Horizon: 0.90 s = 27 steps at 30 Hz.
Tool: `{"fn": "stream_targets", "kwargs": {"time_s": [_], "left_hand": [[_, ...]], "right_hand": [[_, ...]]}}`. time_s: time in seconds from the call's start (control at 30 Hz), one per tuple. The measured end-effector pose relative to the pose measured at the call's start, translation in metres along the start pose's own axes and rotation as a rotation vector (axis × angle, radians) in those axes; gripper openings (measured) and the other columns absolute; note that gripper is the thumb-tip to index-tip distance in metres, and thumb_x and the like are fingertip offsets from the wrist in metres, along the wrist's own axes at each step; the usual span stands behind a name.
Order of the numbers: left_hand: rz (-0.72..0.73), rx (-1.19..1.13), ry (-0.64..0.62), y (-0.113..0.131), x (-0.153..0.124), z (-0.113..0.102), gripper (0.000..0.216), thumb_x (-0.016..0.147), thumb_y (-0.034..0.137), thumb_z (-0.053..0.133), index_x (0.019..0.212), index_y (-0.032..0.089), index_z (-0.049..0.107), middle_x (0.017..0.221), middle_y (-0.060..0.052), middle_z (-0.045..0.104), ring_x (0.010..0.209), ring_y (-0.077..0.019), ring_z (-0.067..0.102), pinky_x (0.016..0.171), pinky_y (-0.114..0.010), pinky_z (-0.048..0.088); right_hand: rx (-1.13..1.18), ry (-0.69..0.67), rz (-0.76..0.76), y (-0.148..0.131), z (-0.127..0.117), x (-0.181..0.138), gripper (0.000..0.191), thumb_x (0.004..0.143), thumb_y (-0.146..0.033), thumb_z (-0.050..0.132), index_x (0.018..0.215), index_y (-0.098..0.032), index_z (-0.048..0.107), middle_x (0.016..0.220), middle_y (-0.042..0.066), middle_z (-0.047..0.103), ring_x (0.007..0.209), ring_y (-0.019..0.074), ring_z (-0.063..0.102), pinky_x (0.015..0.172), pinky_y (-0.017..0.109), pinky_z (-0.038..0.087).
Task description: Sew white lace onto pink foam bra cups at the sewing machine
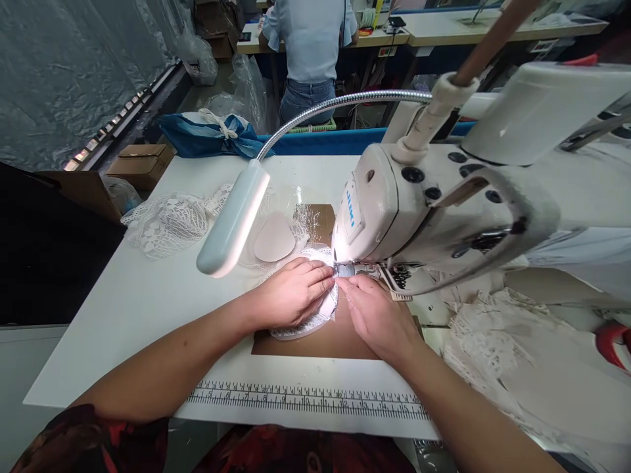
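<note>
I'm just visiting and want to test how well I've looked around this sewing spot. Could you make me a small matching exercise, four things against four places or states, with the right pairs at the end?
Things
1. Left hand
2. Lamp
3. Ruler
4. Box

Places or states
A. Along the near edge of the table
B. Brown, to the left of the table
C. Resting on white lace
D. At the end of a bent metal neck

Right pairs: 1-C, 2-D, 3-A, 4-B
</note>
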State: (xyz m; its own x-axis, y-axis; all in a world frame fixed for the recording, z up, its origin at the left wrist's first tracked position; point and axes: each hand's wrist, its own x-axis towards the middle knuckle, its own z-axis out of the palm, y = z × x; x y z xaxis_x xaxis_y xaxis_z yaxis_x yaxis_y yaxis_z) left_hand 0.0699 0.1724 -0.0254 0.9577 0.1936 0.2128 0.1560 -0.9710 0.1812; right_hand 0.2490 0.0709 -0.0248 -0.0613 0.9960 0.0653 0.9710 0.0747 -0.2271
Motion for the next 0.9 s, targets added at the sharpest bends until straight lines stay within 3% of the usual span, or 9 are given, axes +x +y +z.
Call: {"fn": "stream_targets", "kwargs": {"time_s": [0.33, 0.63, 0.9], "left_hand": [[-0.009, -0.005, -0.092, -0.003, -0.002, -0.002, 0.042, 0.091, 0.015, 0.045, 0.133, 0.010, 0.048, 0.134, -0.015, 0.054, 0.121, -0.0284, 0.047, 0.102, -0.047, 0.035], [-0.069, 0.021, -0.053, -0.005, 0.001, 0.000, 0.039, 0.097, 0.023, 0.039, 0.131, 0.008, 0.051, 0.133, -0.013, 0.055, 0.121, -0.0300, 0.045, 0.103, -0.047, 0.034], [-0.147, 0.049, -0.017, -0.008, -0.001, 0.004, 0.040, 0.097, 0.028, 0.039, 0.128, 0.007, 0.052, 0.133, -0.014, 0.054, 0.123, -0.0313, 0.045, 0.103, -0.049, 0.034]], "right_hand": [[0.051, 0.030, -0.034, 0.005, 0.002, -0.003, 0.040, 0.086, -0.012, 0.041, 0.112, -0.027, 0.068, 0.091, 0.006, 0.068, 0.086, 0.0196, 0.061, 0.073, 0.028, 0.048], [0.130, 0.048, -0.092, 0.015, 0.011, -0.005, 0.040, 0.088, -0.014, 0.040, 0.117, -0.021, 0.066, 0.111, 0.007, 0.067, 0.099, 0.0213, 0.059, 0.087, 0.033, 0.047], [0.032, 0.024, -0.105, 0.010, 0.007, -0.001, 0.042, 0.087, -0.010, 0.038, 0.118, -0.019, 0.065, 0.098, 0.006, 0.067, 0.084, 0.0186, 0.058, 0.072, 0.028, 0.045]]}}
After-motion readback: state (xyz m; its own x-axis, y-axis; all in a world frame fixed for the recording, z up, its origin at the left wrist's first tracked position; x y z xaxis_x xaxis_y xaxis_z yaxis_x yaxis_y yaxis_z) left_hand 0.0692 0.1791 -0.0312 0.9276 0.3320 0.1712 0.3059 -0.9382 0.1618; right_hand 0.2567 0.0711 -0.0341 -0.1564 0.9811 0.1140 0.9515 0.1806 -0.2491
